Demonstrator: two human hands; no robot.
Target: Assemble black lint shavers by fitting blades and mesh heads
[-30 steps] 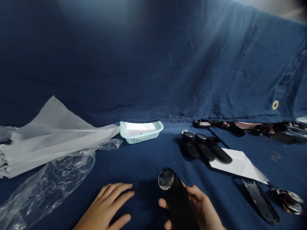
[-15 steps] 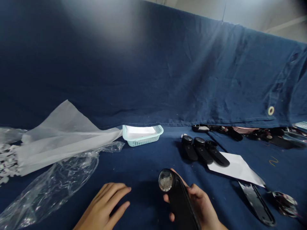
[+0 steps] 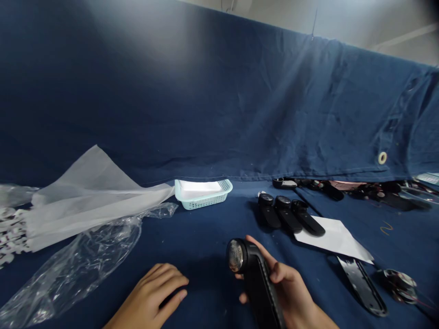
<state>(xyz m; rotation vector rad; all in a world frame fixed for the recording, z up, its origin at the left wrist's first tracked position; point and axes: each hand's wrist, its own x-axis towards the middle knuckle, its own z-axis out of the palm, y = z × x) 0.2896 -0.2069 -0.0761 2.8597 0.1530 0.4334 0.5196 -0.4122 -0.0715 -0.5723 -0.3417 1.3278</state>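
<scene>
Blk shaver (image 3: 255, 278), navy cloth (image 3: 206, 114), mint basket (image 3: 203, 198).

Assembly workbench: blue cloth (image 3: 206, 219), rows of black shaver bodies (image 3: 288, 214), parts basket (image 3: 203, 193).

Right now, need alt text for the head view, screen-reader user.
The right hand holds a black shaver over a blue cloth table, while the left hand rests flat beside it. Three more black shavers lie in a row behind, next to a white paper, with a small basket and clear plastic bag to the left.
</scene>
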